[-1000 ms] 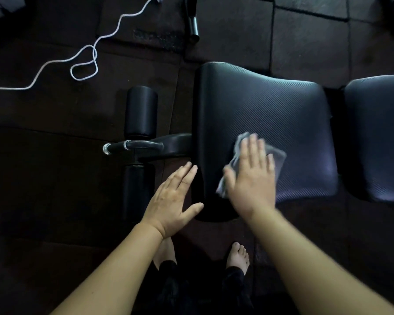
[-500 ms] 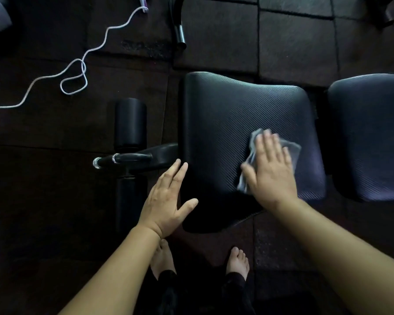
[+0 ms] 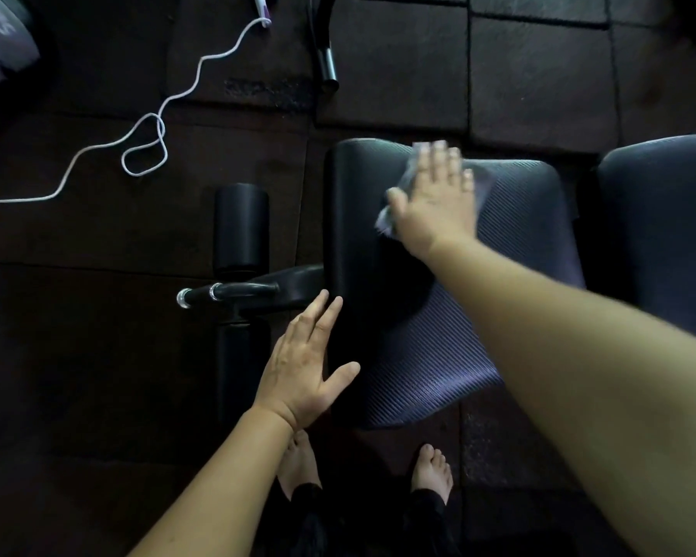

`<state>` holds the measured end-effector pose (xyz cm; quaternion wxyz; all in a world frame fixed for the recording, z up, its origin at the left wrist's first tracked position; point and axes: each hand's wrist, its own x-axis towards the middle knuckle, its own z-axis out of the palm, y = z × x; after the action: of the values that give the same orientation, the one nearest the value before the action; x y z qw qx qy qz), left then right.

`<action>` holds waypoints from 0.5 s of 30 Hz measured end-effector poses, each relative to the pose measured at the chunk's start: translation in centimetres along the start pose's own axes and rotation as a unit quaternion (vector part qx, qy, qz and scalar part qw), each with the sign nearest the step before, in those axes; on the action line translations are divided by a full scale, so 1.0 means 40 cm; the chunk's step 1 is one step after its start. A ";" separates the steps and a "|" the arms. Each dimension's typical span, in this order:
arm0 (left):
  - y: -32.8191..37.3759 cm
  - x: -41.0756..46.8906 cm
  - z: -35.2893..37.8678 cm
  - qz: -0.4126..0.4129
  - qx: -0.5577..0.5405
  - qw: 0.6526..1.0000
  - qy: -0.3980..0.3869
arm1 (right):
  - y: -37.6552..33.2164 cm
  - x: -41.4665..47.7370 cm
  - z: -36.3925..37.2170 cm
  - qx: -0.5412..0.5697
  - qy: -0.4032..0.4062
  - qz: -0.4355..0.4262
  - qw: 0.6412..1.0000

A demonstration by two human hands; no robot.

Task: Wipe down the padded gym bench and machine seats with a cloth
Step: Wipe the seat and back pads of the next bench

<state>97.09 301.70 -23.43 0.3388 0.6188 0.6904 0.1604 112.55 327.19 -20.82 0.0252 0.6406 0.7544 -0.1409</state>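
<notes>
Seat pad [image 3: 519,255] — wiping step in hand. Cloth [image 3: 482,182] at the pad's far edge, pressed under the flat right hand [image 3: 434,199]; left hand [image 3: 302,371], fingers straight, braces the pad's left side. Next, likely — draw the cloth toward the pad's near edge.

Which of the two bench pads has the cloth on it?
The pad nearer the rollers: the right hand presses the cloth there. The other pad is bare.

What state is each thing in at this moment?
cloth: crumpled, pressed onto the seat pad's far edge.
right hand: fingers straight, pressing the cloth.
left hand: open, flat by the seat pad's left edge.
second pad: untouched.
white cord: loose, looped on the floor.
</notes>
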 end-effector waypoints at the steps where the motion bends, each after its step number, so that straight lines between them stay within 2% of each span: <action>1: 0.000 0.000 -0.001 -0.001 -0.001 1.000 0.001 | -0.043 -0.036 0.019 -0.006 -0.003 -0.064 0.998; 3: -0.002 0.001 -0.005 -0.008 0.004 1.000 -0.002 | -0.081 -0.121 0.044 -0.032 -0.015 -0.196 0.980; 5: -0.002 0.000 -0.011 -0.013 0.013 1.000 -0.009 | -0.052 -0.203 0.048 -0.041 -0.022 -0.262 0.964; 10: 0.010 -0.012 -0.022 -0.028 0.041 0.998 -0.037 | 0.029 -0.386 0.065 0.029 -0.040 -0.171 0.984; 15: 0.039 0.001 -0.068 -0.063 0.083 0.992 -0.072 | 0.005 -0.366 0.049 0.149 -0.010 -0.133 0.980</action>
<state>96.45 302.56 -20.48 0.3443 0.6099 0.7129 0.0358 115.09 312.67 -19.55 -0.0823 0.5300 0.8028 -0.2604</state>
